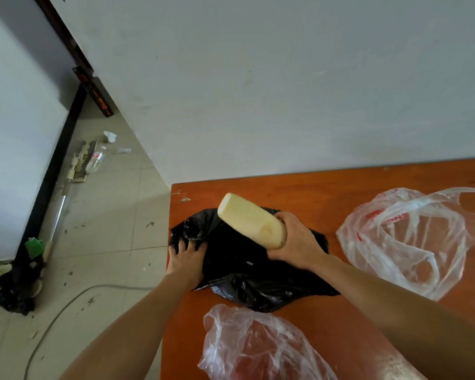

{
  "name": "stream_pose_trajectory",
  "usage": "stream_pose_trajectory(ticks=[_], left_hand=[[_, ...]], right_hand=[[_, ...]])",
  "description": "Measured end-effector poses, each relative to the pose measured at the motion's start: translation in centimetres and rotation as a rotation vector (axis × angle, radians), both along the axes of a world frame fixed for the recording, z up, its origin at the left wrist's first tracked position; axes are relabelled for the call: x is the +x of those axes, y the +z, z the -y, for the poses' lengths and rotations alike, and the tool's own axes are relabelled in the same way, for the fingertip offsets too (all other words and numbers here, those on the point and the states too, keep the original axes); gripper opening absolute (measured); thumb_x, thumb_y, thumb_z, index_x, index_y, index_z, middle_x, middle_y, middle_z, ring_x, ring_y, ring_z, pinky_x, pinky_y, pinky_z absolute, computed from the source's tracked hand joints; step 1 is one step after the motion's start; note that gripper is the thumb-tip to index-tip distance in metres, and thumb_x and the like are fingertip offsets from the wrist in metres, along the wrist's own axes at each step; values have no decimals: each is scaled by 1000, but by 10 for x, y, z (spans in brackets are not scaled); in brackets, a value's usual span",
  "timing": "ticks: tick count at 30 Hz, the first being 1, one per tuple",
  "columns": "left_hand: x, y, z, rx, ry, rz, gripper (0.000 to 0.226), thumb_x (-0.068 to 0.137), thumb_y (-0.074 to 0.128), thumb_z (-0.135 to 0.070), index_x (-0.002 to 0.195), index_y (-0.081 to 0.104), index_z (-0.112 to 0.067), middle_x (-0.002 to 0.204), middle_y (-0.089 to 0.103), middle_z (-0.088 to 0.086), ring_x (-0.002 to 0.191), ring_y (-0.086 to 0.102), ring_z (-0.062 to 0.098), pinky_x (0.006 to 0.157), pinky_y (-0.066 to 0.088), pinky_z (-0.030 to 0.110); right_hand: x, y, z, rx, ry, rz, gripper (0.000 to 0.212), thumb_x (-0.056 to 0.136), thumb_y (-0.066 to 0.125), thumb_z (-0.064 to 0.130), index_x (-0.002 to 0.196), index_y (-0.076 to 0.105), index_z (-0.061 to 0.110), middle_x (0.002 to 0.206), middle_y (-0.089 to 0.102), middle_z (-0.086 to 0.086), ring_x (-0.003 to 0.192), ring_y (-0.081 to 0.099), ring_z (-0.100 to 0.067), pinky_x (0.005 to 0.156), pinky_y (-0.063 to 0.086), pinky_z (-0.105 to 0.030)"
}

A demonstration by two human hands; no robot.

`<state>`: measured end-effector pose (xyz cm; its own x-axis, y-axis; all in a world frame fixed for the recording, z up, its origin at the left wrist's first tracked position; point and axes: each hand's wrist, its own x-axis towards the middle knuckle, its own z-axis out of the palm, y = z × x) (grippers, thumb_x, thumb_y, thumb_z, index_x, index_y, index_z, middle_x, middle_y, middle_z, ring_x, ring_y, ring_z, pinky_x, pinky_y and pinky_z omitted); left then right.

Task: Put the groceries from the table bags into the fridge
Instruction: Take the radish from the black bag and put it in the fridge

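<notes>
Gripping the pale root (251, 220) in the right hand (294, 239) just above the black bag (247, 270) on the desk (313, 193), pressing the left hand (187, 256), fingers spread, on the bag's 9 o'clock edge, probably to pin it.

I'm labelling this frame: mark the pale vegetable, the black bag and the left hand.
pale vegetable (248, 219): head view, middle of its body.
black bag (244, 281): head view, crinkled plastic near its middle.
left hand (187, 255): head view, back of the hand.
</notes>
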<state>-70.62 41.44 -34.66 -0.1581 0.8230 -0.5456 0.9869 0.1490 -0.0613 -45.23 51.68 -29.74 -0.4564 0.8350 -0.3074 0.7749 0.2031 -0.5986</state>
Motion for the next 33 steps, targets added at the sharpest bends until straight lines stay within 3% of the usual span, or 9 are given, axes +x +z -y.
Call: stream_pose_trajectory(ticks=[5, 9, 14, 18, 24, 30, 33], left_hand=[[22, 31, -8, -53, -169, -94, 77, 81, 64, -39, 144, 23, -23, 144, 31, 13, 130, 31, 37, 103, 33, 55], [42, 70, -15, 18, -278, -100, 66, 85, 59, -39, 141, 28, -19, 136, 41, 12, 123, 42, 35, 96, 40, 48], [78, 117, -22, 183, -402, -98, 36, 96, 43, -27, 129, 40, -15, 120, 54, 11, 107, 53, 31, 85, 44, 40], [124, 148, -24, 242, -496, -167, 33, 97, 44, -26, 128, 42, -15, 119, 54, 11, 104, 54, 30, 80, 44, 38], [254, 171, 3, 324, -669, -197, 39, 97, 43, -29, 133, 39, -14, 128, 50, 10, 114, 50, 30, 93, 42, 40], [415, 185, 46, 531, -870, -65, 40, 88, 63, -26, 125, 50, -18, 109, 61, 2, 88, 65, 20, 72, 54, 31], [500, 198, 64, 549, -1007, 27, 33, 91, 51, -19, 124, 51, -16, 126, 54, 8, 112, 57, 28, 87, 47, 41]], right_hand=[[-10, 44, -4, 180, -148, -210, 82, 61, 78, 39, 132, 39, 24, 117, 49, 7, 102, 50, -11, 82, 40, -29], [-7, 93, -12, 377, -99, -250, 76, 67, 77, 33, 131, 40, 20, 120, 54, 1, 103, 54, -16, 82, 42, -29], [22, 138, -8, 639, -18, -136, 76, 71, 72, 35, 136, 39, 15, 121, 55, -3, 103, 53, -23, 85, 41, -35], [83, 156, 13, 810, 20, 90, 80, 73, 65, 39, 142, 31, 17, 128, 52, -5, 108, 51, -26, 91, 43, -40], [235, 168, 96, 809, -136, 325, 82, 66, 67, 39, 139, 39, 15, 121, 56, -8, 105, 56, -33, 87, 44, -44], [405, 180, 214, 691, -382, 548, 82, 74, 62, 49, 145, 28, 23, 131, 51, -3, 113, 51, -26, 91, 42, -40], [482, 188, 266, 619, -504, 643, 88, 72, 66, 53, 145, 26, 25, 131, 50, -3, 115, 49, -26, 94, 40, -41]])
